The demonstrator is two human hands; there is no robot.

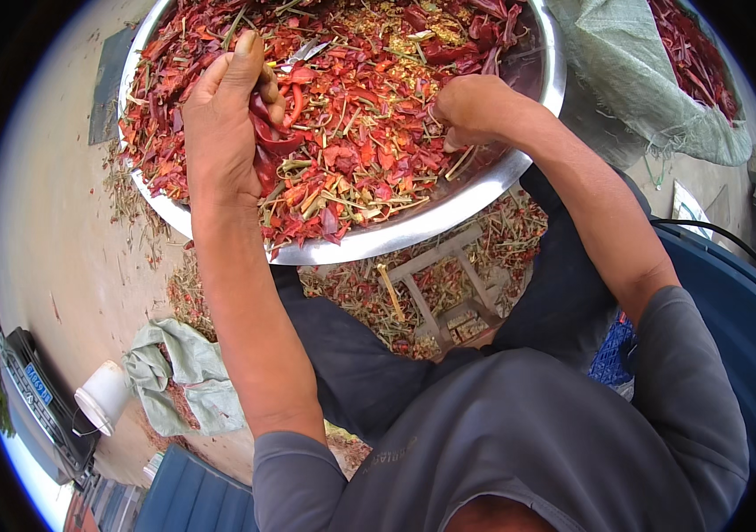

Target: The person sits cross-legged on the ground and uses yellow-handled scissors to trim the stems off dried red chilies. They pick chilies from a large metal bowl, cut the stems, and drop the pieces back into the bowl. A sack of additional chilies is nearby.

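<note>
A wide metal basin (411,233) stands before me, heaped with cut dried red chili peppers (358,156), pale stems and yellow seeds. My left hand (235,106) is over its left side, fingers curled around dark red chili pods (270,143) that stick out below the palm. Just beyond those fingers lie the metal blades of a small cutting tool (308,52); its handle is mostly hidden. My right hand (474,110) reaches into the right side, fingertips down at the chili pieces. Whether anything is between those fingers is hidden.
A pale green woven sack (650,86) with more red chilies stands at the right. Stems and scraps (365,306) litter the ground around a wooden frame (418,302) between my legs. At the left are another sack (185,359), a white bucket (102,396) and a parked vehicle (39,399).
</note>
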